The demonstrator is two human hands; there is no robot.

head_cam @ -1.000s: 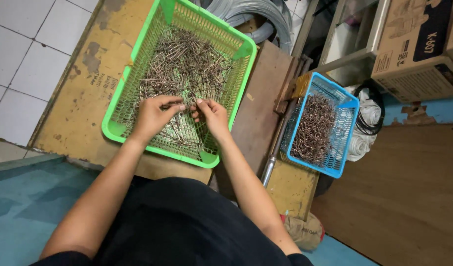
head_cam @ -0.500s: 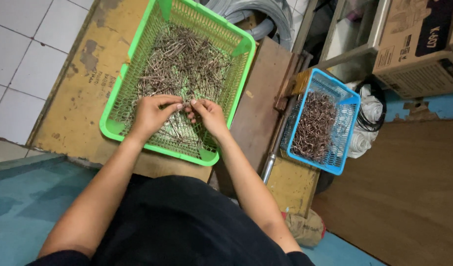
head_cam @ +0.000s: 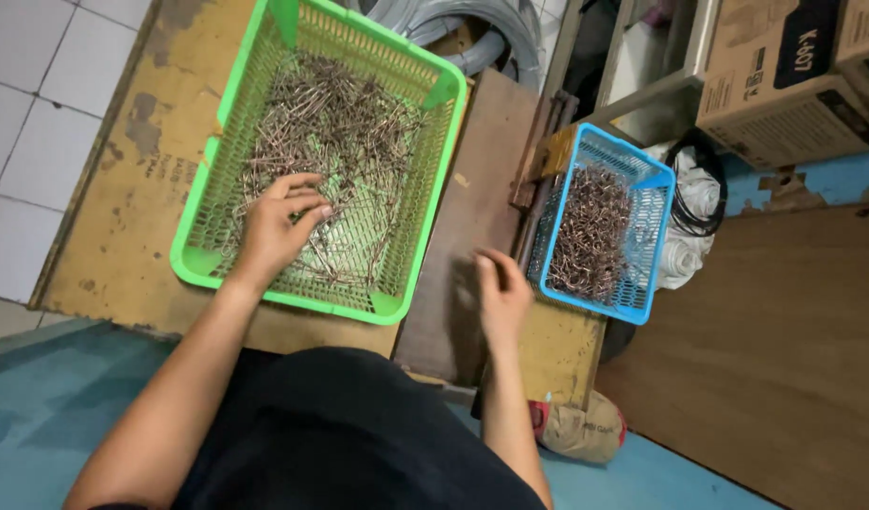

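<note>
Under our left fingers lies the heap of bent wire pieces (head_cam: 331,142), too many to count, filling one green basket (head_cam: 434,189); our left hand (head_cam: 279,227) rests on them with fingers curled loosely, and whether any piece is pinched there we cannot tell. We count two baskets in all: the green one and one blue basket (head_cam: 656,236), just beyond our right fingertips, holding a second heap of darker wire hooks (head_cam: 590,236). Our right hand (head_cam: 501,297) hangs blurred over the brown board (head_cam: 477,189) between the two baskets, fingers half curled, and we cannot tell if it grips anything. One cardboard box (head_cam: 784,76) sits far past the blue basket. Half a second ago both our hands were together in the green basket; now the right one has left it and crossed toward the blue one.
</note>
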